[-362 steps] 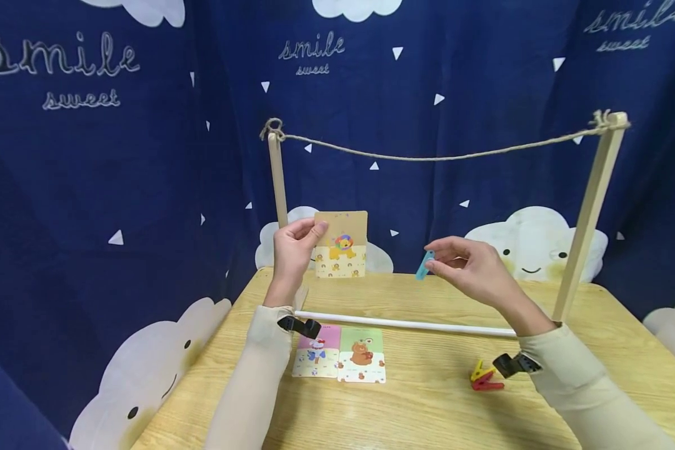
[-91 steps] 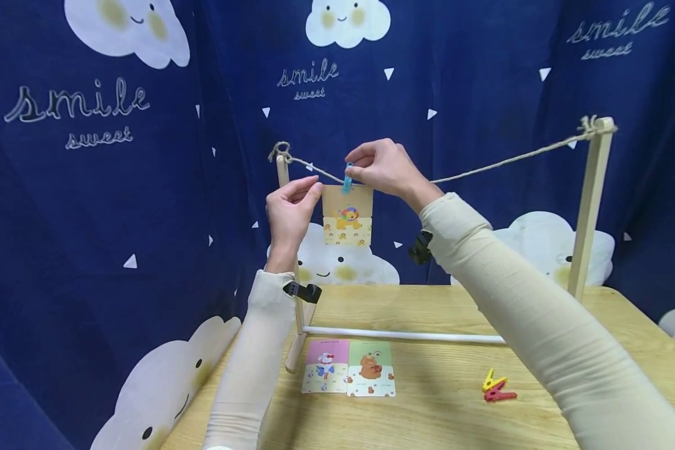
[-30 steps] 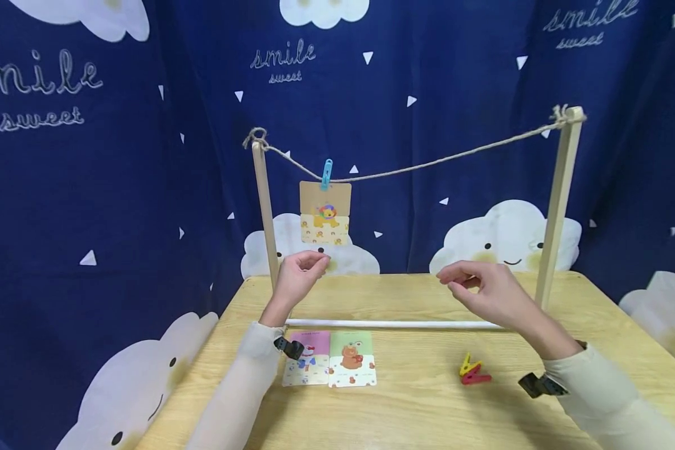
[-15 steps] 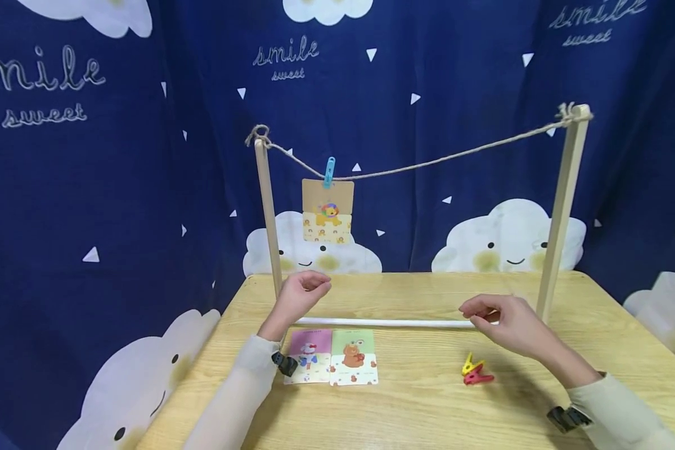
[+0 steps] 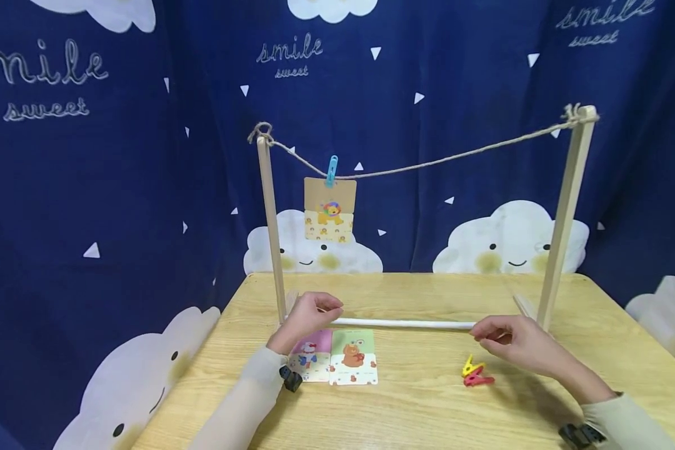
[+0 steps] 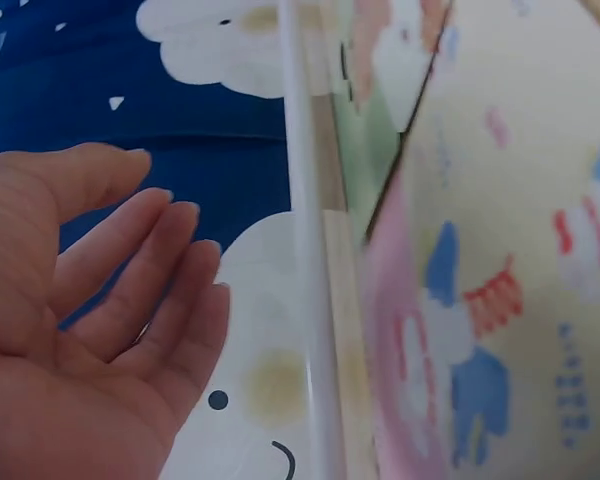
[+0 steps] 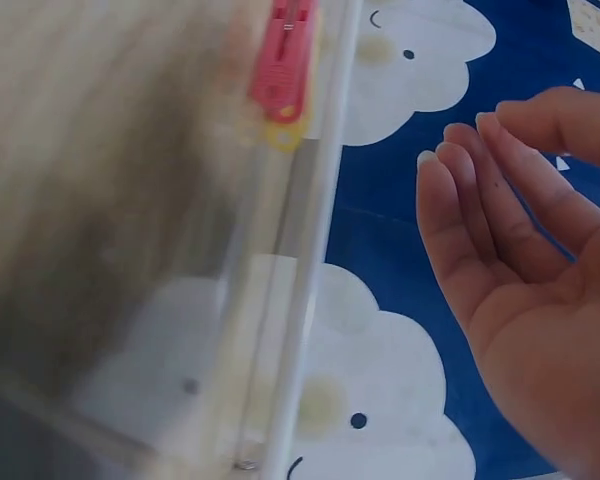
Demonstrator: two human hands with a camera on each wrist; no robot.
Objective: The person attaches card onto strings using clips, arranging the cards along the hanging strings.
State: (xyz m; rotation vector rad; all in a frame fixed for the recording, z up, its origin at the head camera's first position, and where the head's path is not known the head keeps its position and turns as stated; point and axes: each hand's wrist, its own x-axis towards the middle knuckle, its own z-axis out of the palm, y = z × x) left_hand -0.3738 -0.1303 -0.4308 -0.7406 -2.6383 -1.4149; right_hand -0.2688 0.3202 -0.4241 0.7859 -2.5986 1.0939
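Observation:
A lion card hangs from the twine by a blue clothespin near the left post. My left hand, fingers loosely bent and holding nothing, hovers above the pink card, partly covering it in the head view. Beside that card lies a green bear card. My right hand is also bare, with relaxed fingers, just above and to the right of a yellow clothespin and a red clothespin. In the right wrist view the red clothespin overlaps the yellow one.
Two wooden posts, left and right, carry the twine. A white bar runs low between them over the wooden table. Behind hangs a dark blue curtain with clouds.
The lion card went from my left hand onto the twine, and my right hand let go of the blue clothespin there. Both hands have since come down toward the table.

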